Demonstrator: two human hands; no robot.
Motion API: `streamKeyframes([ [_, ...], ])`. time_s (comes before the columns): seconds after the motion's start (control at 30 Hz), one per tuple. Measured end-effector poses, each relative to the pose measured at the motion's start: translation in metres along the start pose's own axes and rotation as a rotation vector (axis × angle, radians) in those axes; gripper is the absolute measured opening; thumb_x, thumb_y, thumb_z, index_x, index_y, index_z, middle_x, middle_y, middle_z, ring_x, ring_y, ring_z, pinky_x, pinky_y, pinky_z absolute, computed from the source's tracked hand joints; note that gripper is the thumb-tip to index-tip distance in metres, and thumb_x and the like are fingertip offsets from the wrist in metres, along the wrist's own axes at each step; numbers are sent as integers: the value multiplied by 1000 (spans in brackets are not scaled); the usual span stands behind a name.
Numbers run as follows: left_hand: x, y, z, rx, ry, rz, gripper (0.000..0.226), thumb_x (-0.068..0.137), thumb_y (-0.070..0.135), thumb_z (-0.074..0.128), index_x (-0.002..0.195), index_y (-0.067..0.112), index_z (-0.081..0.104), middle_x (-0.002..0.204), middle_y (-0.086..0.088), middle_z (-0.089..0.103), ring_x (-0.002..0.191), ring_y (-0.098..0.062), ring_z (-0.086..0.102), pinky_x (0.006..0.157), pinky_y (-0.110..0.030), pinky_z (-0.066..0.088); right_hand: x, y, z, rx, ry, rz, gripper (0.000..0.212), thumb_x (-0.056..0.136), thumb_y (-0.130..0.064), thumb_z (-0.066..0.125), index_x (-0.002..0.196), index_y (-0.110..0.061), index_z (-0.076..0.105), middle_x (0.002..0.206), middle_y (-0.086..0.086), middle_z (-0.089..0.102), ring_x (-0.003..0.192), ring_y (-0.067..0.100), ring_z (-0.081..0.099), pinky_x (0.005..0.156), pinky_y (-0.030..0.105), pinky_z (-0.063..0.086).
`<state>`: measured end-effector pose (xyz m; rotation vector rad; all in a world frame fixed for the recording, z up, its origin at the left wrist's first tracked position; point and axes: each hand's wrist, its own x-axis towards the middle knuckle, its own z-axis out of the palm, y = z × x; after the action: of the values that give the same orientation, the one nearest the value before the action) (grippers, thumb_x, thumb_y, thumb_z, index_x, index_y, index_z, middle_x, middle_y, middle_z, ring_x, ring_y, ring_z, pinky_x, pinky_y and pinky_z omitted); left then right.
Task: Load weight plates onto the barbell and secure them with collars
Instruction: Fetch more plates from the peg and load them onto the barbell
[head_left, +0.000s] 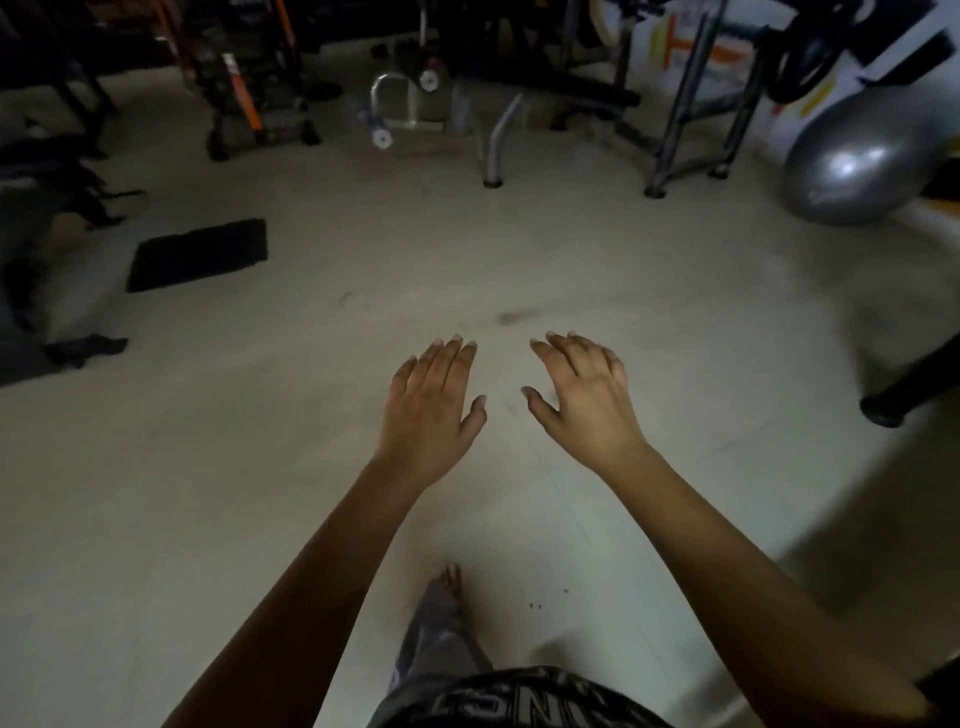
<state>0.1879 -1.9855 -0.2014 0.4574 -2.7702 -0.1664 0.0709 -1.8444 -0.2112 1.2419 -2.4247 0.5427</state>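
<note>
While a bare foot (447, 582) leads, the left hand (431, 410) and right hand (582, 400) hover spread and empty. In this dim light the black mat (200, 254) could trip a step. Weight plates (802, 57) hang far right, and a dropped one would likely hit the toes. No barbell can be made out.

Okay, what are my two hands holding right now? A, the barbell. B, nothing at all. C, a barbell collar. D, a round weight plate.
B: the left hand and the right hand are held out over the pale smooth floor with fingers straight and spread, nothing in either.
</note>
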Motion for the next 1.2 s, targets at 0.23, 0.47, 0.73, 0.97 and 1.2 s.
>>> streamKeyframes([
  [0.23, 198, -57, 27, -62, -12, 200, 57, 83, 39, 33, 130, 8, 42, 135, -13, 49, 126, -29, 45, 103, -45, 34, 145, 62, 49, -114, 28, 195, 48, 82, -39, 48, 119, -9, 54, 120, 15, 62, 112, 34, 57, 93, 48, 43],
  [0.47, 374, -62, 87, -143, -34, 366, 57, 82, 37, 35, 130, 9, 42, 135, -12, 50, 126, -28, 45, 103, -45, 34, 258, 159, 100, -218, 54, 308, 49, 83, -41, 42, 119, -10, 53, 120, 15, 62, 112, 34, 57, 93, 47, 44],
  [0.73, 603, -32, 164, -149, -44, 471, 55, 84, 31, 50, 134, 10, 38, 139, -12, 45, 130, -28, 40, 106, -44, 28, 401, 323, 147, -251, 82, 419, 48, 81, -32, 60, 122, -8, 51, 123, 18, 60, 116, 37, 54, 96, 50, 41],
  [0.97, 801, 17, 212, -206, -28, 534, 56, 85, 28, 55, 134, 9, 37, 140, -13, 44, 130, -28, 38, 107, -44, 27, 522, 464, 165, -281, 81, 482, 50, 79, -28, 67, 123, -8, 51, 124, 17, 59, 116, 37, 53, 96, 50, 41],
  [1.2, 990, 74, 294, -266, -24, 668, 57, 85, 29, 54, 135, 9, 35, 141, -12, 43, 131, -27, 37, 107, -44, 28, 631, 619, 198, -341, 112, 604, 52, 83, -30, 62, 128, -11, 46, 132, 16, 53, 123, 36, 47, 102, 50, 35],
])
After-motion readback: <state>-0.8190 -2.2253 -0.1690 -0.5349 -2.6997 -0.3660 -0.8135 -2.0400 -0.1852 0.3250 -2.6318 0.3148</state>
